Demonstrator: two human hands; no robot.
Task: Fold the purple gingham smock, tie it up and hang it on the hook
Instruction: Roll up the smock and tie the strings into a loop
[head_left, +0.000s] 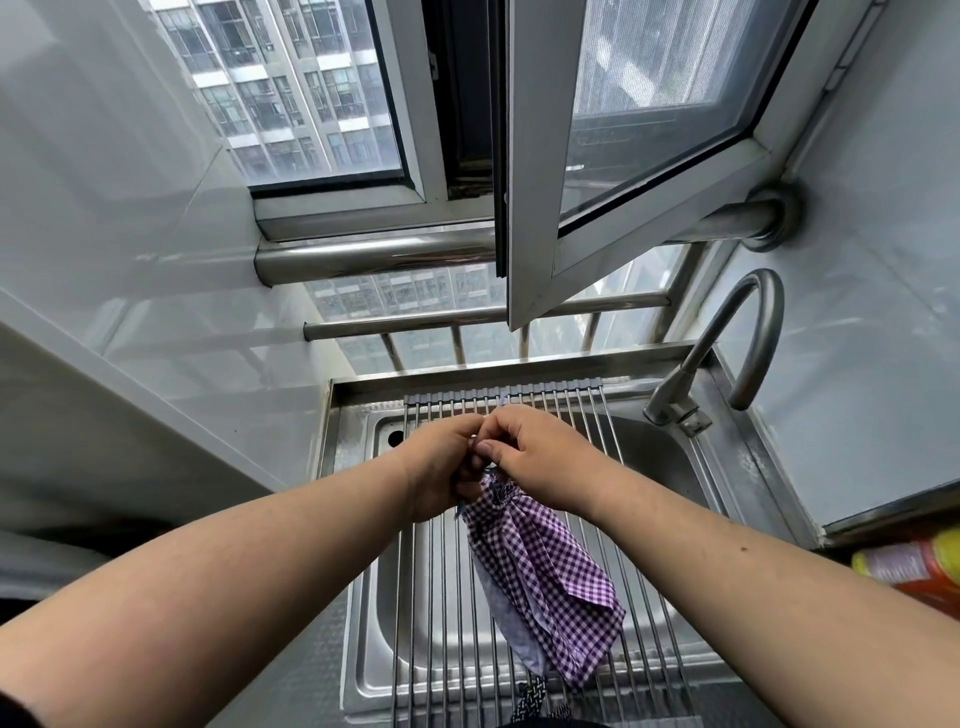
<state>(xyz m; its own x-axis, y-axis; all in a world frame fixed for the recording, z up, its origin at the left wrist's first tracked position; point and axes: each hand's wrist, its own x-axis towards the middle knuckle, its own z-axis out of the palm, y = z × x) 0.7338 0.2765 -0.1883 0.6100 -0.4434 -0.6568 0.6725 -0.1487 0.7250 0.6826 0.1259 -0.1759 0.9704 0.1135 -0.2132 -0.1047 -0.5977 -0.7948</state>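
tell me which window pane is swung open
The right-hand silver-framed window pane; it angles inward above the steel sink, while the left pane sits flush and closed.

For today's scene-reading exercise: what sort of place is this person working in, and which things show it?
Probably a high-rise flat's kitchen or utility corner: a steel sink with a rack across it, a tap, and a window facing tower blocks.

Hiding the gathered top of the smock (540, 571) and its tie behind the curled fingers of the left hand (441, 465) and right hand (540, 457). Covering part of the sink (358, 654) under the rack (649, 613). Running off the right edge: a blurred, unreadable bottle (914, 566). Cutting off a patterned cord (532, 699) at the bottom edge.
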